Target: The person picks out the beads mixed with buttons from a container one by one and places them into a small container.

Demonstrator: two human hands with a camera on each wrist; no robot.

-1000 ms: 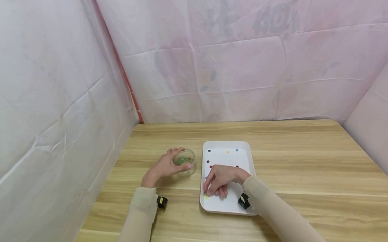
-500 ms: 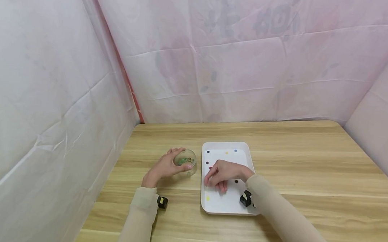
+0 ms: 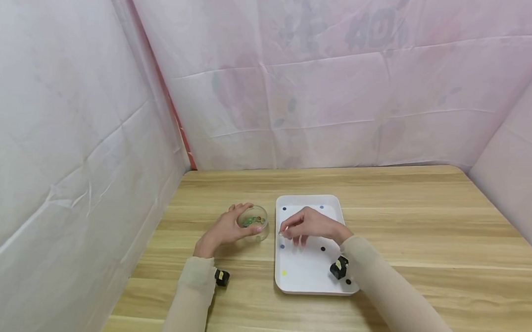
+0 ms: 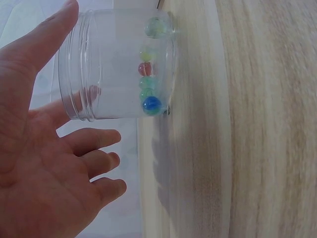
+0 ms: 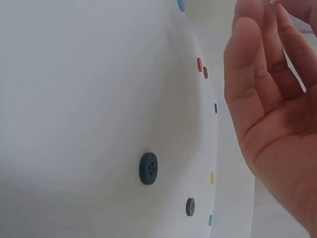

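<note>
My left hand (image 3: 250, 218) grips a clear round jar (image 3: 260, 221) that stands on the wooden table, left of a white tray (image 3: 307, 285). In the left wrist view the thumb and fingers of that hand (image 4: 89, 74) wrap the jar (image 4: 124, 59), which holds several coloured beads (image 4: 151, 103). My right hand (image 3: 282, 232) hovers over the tray's left part, thumb and forefinger pinching a small pale button. The right wrist view shows its palm (image 5: 277, 124) above the tray floor; the fingertips run out of frame.
Loose buttons lie on the tray: blue (image 3: 284, 209), blue (image 3: 282, 246), dark (image 3: 322, 248), yellow (image 3: 283, 272), dark (image 5: 148, 168), red (image 5: 199, 64). Pink sheets wall the table at the back and both sides. Bare wood (image 3: 423, 232) lies right of the tray.
My right hand has moved from the tray's near left corner, by the yellow button, up to its left middle. The left hand and the jar have stayed put.
</note>
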